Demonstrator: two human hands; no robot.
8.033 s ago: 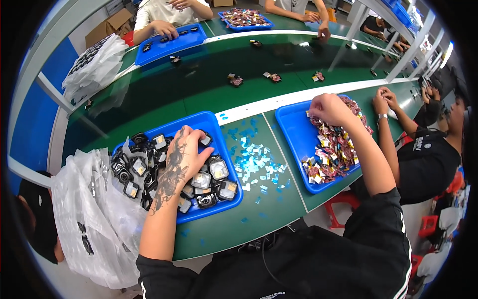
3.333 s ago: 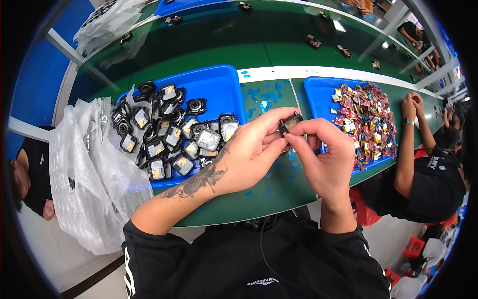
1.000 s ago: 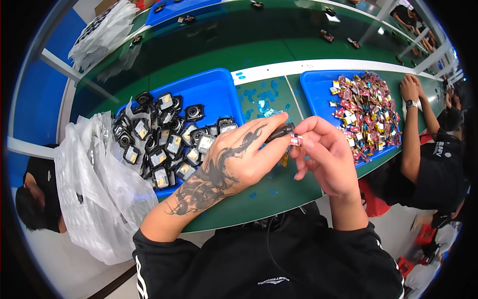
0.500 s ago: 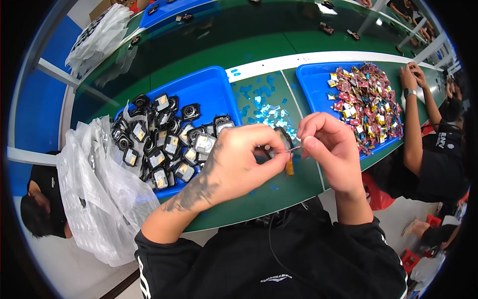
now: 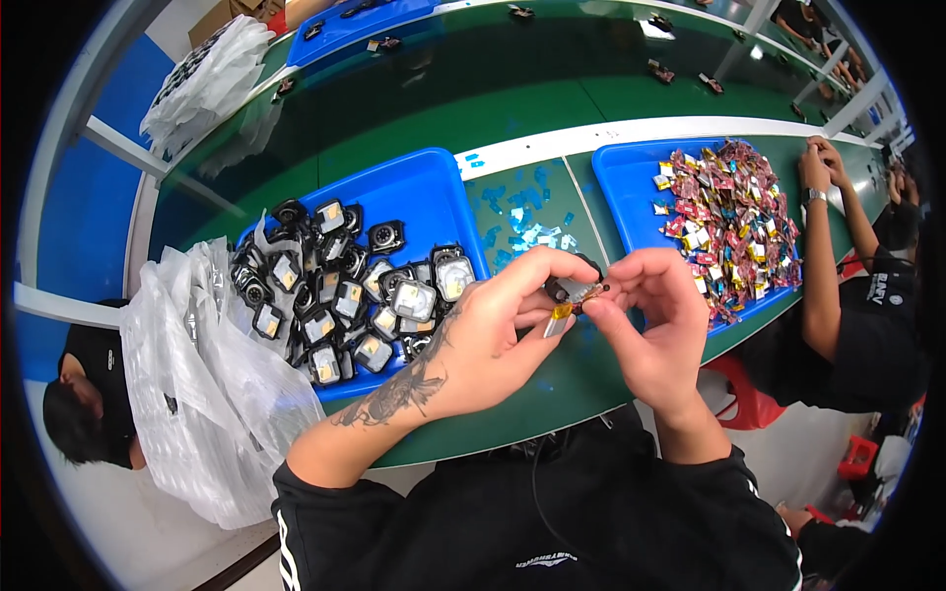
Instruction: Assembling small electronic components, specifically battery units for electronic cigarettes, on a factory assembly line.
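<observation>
My left hand [image 5: 485, 340] is closed on a black watch case [image 5: 564, 289], holding it above the green table between the two trays. Against the case is a small part with yellow tape [image 5: 562, 312] and a pale, flat end, close to my left thumb. My right hand [image 5: 655, 340] meets it from the other side. Its thumb and forefinger are pinched on a small reddish part with thin wires [image 5: 592, 293] at the case's edge. My fingers hide some of the case, and how the parts join cannot be made out.
At left, a blue tray [image 5: 419, 177] holds many black watch cases [image 5: 325, 295], with clear plastic bags [image 5: 197, 374] beside it. The right blue tray [image 5: 621, 212] bears a heap of small circuit parts [image 5: 729, 222]. Blue film scraps [image 5: 527, 231] lie between. A co-worker's hands [image 5: 826, 163] are at right.
The watch case has turned, so more of it and the taped part now show. My right fingers have moved in against it from a thin strand stretched between my hands. The view has shifted slightly.
</observation>
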